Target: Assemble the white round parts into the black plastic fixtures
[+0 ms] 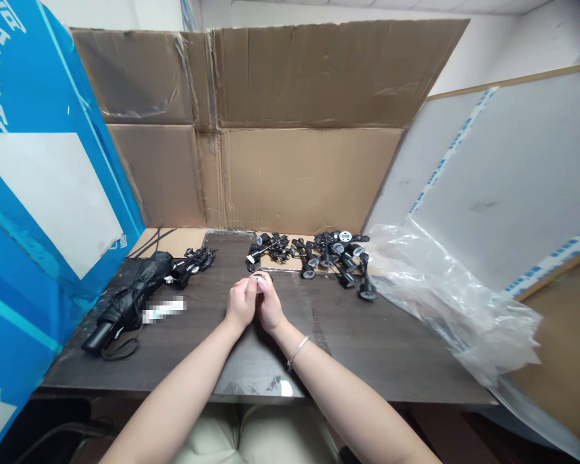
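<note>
My left hand [242, 301] and my right hand [269, 303] meet over the middle of the table, fingers closed together. Between the thumbs and fingertips is a small piece with a pale face [258, 283] and a dark edge; the fingers hide most of it, so its kind is unclear. Just beyond the hands lie several black cylindrical parts [368, 287] with pale round ends, among tangled bundles of black cable [278, 247]. Another black part [180, 274] with bundled cable rests to the left.
A folded black umbrella [130, 299] lies on the dark table [391, 348] at the left. Behind stands a cardboard screen [309, 174]. Crumpled clear plastic [444, 290] hangs over the right side, and a blue panel [91, 187] walls the left.
</note>
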Action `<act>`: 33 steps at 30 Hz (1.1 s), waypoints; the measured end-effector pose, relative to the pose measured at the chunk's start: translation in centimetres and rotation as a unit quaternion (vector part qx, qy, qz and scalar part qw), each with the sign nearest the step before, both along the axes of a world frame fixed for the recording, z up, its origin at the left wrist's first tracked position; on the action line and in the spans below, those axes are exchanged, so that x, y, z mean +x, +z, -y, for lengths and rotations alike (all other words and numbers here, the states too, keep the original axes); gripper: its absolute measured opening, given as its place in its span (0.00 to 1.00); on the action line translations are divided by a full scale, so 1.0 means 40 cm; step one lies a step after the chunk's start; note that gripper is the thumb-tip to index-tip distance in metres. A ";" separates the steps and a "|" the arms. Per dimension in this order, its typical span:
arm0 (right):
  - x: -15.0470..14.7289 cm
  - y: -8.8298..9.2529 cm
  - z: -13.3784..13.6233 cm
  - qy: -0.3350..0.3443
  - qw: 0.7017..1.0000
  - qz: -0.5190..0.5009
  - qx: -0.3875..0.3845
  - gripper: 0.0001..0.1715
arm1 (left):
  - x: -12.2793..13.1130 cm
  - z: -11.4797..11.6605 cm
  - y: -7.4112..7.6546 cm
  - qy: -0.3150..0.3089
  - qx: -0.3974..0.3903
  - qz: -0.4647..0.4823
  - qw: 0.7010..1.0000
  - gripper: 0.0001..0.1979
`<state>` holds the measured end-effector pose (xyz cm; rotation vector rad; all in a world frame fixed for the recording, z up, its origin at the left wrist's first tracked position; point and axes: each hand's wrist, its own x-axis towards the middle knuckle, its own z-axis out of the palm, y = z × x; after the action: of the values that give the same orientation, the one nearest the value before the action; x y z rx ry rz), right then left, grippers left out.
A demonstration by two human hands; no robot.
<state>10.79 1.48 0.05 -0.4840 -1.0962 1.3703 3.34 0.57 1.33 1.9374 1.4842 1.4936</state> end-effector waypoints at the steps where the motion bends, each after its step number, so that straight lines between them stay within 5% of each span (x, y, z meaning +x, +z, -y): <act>1: 0.000 0.001 0.000 -0.003 1.000 0.001 0.001 0.10 | 0.000 0.000 -0.001 0.002 0.005 -0.005 1.000 0.27; 6: 0.006 0.012 0.004 0.031 0.999 0.012 0.002 0.14 | 0.001 0.000 -0.007 0.009 0.016 -0.030 0.999 0.28; 23: 0.019 0.046 0.021 -0.064 0.994 0.064 0.055 0.08 | 0.016 0.008 -0.016 -0.006 0.025 0.015 1.000 0.29; 33: 0.025 0.034 0.004 0.068 0.997 0.029 -0.019 0.11 | 0.002 -0.005 -0.006 0.001 -0.054 0.087 0.995 0.27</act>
<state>11.79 1.32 1.42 -0.4869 -1.1693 1.5070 3.44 0.77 1.09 1.6976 1.4586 1.5069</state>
